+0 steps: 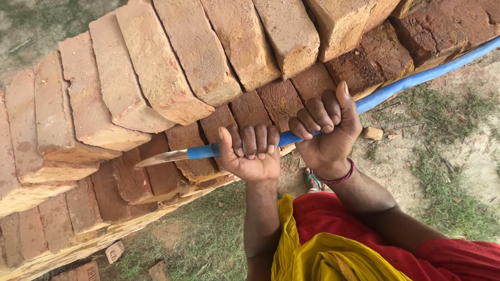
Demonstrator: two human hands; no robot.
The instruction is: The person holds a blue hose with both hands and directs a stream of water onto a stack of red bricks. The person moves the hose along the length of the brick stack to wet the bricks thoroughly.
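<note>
A blue hose [406,83] runs from the upper right down across the picture, and water streams out of its open end [200,152] toward the left. My left hand [250,153] is closed around the hose close to that end. My right hand [328,127] grips the hose a little further up, with a red thread band on its wrist. Both hands hold the hose over a stack of reddish bricks [156,83], and the water falls across the lower bricks [151,177].
The brick stack fills the upper and left part of the view in layered rows. Below lie grass and bare soil [442,156], with loose brick pieces [114,252] and a small stone [372,133]. My red and yellow clothing [338,244] is at the bottom.
</note>
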